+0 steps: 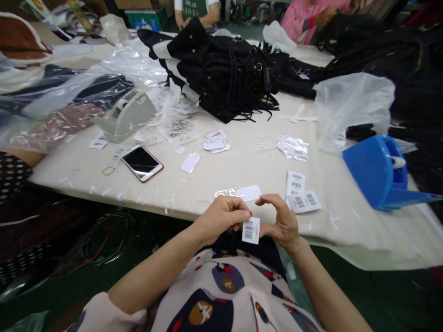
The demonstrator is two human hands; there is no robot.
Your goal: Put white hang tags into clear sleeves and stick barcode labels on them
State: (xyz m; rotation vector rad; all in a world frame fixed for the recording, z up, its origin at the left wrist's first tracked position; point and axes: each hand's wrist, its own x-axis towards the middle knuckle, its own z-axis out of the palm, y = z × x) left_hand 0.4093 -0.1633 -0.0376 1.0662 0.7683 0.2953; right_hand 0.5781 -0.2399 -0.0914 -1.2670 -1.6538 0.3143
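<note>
My left hand (220, 216) and my right hand (281, 220) meet just below the near edge of the white table (249, 166). Between them hangs a small white barcode tag (251, 230). The left fingers are pinched on its upper edge. The right hand curls beside it with thumb and forefinger bent toward the tag. Just beyond the hands, on the table, lie a clear sleeve with a white card (242, 192) and two more barcode tags (300, 192).
A phone (142, 162) and a grey tape dispenser (126, 115) sit to the left, a blue tape dispenser (380, 173) to the right. Black bags (224, 69) are piled at the back, clear plastic bags (353, 106) beside them. Other people sit across the table.
</note>
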